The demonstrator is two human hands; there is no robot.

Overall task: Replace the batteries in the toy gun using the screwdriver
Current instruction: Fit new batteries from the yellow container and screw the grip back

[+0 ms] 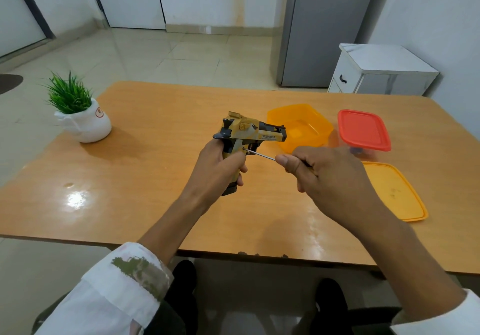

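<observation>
A yellow and black toy gun [249,133] is held upright above the wooden table [145,168], its barrel pointing right. My left hand [218,168] grips it round the handle. My right hand [327,176] grips a screwdriver, whose handle is hidden inside the fist. Only the thin metal shaft [261,155] shows. Its tip touches the gun's grip just below the trigger area. No batteries can be seen.
An open orange container [301,127] stands behind the gun. To its right is a clear box with a red lid [363,129], and an orange lid [394,192] lies flat nearer me. A potted plant [80,116] stands at the table's left.
</observation>
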